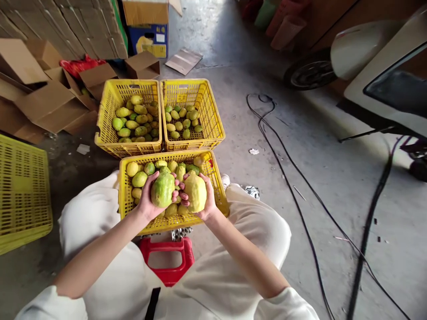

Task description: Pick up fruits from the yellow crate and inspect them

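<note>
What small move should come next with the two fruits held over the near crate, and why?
Probably carry the greener fruit in the left hand to the far-left yellow plastic crate, which holds similarly large fruit; the right hand holds the yellower fruit.

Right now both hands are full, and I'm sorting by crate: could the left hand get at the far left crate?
Probably yes: the left hand holds a green fruit, but nothing blocks the open-topped far left crate.

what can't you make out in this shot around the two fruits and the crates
- Head view: the near crate floor is hidden by fruit and both hands.
- Left hand palm is hidden behind the green fruit; right hand palm behind the yellow fruit.
- The side crate is cut off by the left edge.
- The blue box print is too small to read.
</note>
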Tool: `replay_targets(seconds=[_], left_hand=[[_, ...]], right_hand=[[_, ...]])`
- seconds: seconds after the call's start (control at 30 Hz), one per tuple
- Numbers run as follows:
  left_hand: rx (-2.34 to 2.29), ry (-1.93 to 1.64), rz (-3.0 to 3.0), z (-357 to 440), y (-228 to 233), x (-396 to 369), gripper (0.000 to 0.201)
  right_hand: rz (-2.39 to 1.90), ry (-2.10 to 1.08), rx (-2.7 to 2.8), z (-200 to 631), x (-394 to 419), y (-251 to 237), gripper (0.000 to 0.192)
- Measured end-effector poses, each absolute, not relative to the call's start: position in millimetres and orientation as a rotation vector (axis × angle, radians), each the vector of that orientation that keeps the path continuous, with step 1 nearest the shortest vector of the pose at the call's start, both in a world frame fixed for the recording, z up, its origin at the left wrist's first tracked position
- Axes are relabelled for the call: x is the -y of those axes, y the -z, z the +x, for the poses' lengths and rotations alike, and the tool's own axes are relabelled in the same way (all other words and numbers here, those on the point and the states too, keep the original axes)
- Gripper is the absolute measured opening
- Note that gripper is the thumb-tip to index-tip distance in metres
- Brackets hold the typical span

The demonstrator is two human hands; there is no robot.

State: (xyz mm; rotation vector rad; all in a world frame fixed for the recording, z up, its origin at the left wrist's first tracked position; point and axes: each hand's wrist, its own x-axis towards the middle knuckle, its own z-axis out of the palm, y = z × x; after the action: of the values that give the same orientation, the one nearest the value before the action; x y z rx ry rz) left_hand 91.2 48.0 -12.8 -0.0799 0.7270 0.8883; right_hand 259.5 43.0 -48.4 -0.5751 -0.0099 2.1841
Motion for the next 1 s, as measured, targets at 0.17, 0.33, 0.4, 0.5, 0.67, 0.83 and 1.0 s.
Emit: replay_targets(seconds=[0.17, 0.33, 0.4, 0.5, 0.67, 0.83, 1.0], left_hand=[[-0.709, -0.914, -0.093, 88.2, 17.6, -41.9, 0.038], [-0.675, -0.969, -0.240, 88.7, 16.7, -44.4, 0.045], [-0.700, -0.999, -0.266, 87.2, 15.7, -46.8, 0.044], [-0.720, -0.978, -0.270, 86.4, 13.3, -48.7, 0.050], [-0.718, -0.942, -0.256, 92.9, 10.1, -46.0, 0.067], [-0.676, -0.963, -0.212, 93.4, 9.3, -51.8, 0.064], [-0.717, -0.973, -0.180, 85.2, 16.8, -55.7, 0.054]], right_hand=[[-0.582, -2.197, -0.026, 258.0, -40.6, 47.6, 0.034], [-0.622, -2.149, -0.127, 264.7, -44.2, 49.1, 0.035], [-0.623, -2.144, -0.142, 268.2, -46.2, 46.7, 0.037], [-0.570, -2.151, -0.153, 268.6, -47.7, 40.9, 0.044], [-0.483, -2.192, -0.204, 259.5, -50.1, 41.0, 0.048], [-0.497, -2.154, -0.223, 257.4, -56.7, 49.8, 0.041], [-0.517, -2.182, -0.045, 259.0, -57.0, 48.2, 0.046]])
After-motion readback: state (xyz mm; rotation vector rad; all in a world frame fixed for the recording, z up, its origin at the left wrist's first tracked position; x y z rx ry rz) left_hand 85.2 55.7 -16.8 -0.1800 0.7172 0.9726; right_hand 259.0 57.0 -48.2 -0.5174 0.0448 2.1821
